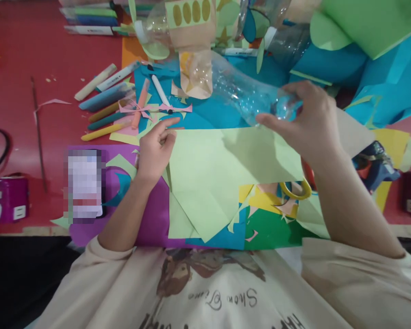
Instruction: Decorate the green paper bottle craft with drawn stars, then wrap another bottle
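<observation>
My right hand (pixel 308 119) grips one end of a clear plastic bottle (pixel 239 93), thumb on the near side and fingers beyond it. The bottle lies slanted above blue paper, its far end by a beige paper strip (pixel 197 75) with yellow shapes on it. Beneath my right forearm and the bottle is a pale green sheet of paper (pixel 205 169), with my right arm's shadow across it. At that sheet's left edge is my left hand (pixel 157 148), index finger stretched out and the other fingers loosely curled, nothing visible in it.
Several markers (pixel 106 98) and paper scraps lie to the left. A phone (pixel 85 183) rests on purple paper (pixel 154 214). Yellow-handled scissors (pixel 296 189) sit partly under the green sheet. More bottles (pixel 291 41) and coloured paper crowd the back.
</observation>
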Demonstrator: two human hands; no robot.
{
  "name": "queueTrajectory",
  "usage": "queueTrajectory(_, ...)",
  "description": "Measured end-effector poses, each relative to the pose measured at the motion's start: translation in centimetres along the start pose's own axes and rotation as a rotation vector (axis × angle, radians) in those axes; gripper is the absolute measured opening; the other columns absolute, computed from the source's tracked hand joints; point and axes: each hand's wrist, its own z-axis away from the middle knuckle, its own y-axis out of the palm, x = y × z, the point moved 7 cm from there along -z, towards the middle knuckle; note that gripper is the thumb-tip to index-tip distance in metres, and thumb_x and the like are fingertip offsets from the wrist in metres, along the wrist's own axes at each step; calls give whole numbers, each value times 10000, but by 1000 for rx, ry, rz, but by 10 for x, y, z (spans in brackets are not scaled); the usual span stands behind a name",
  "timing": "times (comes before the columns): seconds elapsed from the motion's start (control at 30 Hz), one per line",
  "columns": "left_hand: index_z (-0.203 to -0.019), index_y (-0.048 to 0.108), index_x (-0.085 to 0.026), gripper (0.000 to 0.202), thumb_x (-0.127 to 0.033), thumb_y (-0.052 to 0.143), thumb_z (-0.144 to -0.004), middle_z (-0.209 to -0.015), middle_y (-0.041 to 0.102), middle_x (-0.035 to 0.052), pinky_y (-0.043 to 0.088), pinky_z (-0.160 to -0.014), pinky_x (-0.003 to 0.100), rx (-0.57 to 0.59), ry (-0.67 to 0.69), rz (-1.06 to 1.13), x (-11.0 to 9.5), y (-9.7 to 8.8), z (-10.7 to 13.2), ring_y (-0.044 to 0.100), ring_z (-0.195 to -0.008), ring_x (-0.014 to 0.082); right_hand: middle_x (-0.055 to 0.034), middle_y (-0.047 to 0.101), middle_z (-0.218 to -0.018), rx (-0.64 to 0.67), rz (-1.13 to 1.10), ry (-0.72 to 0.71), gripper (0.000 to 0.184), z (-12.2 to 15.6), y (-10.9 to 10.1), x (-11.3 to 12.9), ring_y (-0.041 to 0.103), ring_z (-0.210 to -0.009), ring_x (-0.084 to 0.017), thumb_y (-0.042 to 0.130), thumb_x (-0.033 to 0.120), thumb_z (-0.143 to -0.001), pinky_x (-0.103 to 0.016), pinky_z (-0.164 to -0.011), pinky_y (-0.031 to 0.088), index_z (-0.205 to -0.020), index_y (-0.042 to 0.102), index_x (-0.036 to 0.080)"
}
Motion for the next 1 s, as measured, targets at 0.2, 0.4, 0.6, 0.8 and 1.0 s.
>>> queueTrajectory(0.2, -1151, 663, -240, 321, -224, 503, -874, -1125, 735, 33, 539, -712, 223, -9, -11, 15, -3, 0, -4, 711, -919, 163, -111, 685, -999, 316, -105, 136, 776, 62, 19, -12, 632, -705, -223, 684, 627, -651, -341, -577, 454, -1244, 522, 153)
queueTrajectory(0.4, -1180, 615, -255, 309, -297, 561, -879, -1187, 716, 50, 552, -706, 264, 35, -21, 170, 2, 8, -9, 723, -913, 180, -36, 666, -755, 604, -233, -14, 996, 84, 46, 22, 570, -564, -176, 629, 695, -699, -301, -543, 412, -1466, 334, 133)
queueTrajectory(0.6, -1220, 547, -314, 426, -579, 575, -888, -1066, 739, 0, 543, -933, 405, 108, 51, 544, 6, 21, -12, 685, -1094, 245, -24, 609, -726, 665, -380, -41, 1151, 77, 71, 44, 541, -603, -174, 595, 710, -740, -300, -568, 394, -1545, 96, 56)
queueTrajectory(0.8, -1188, 583, -315, 402, -573, 590, -880, -1181, 708, -12, 565, -957, 411, 141, 40, 653, 2, 30, -2, 695, -1078, 229, 46, 485, -615, 591, -518, -52, 1196, 70, 79, 49, 470, -537, -152, 513, 780, -730, -293, -534, 339, -1536, 60, 23)
queueTrajectory(1.0, -1307, 529, -337, 381, -483, 523, -955, -1385, 590, 17, 504, -1071, 413, 174, 303, 414, -5, 39, 12, 592, -1256, 231, 56, 450, -607, 458, -549, -118, 1209, 72, 89, 45, 442, -520, -149, 463, 827, -704, -296, -515, 297, -1532, 77, 35)
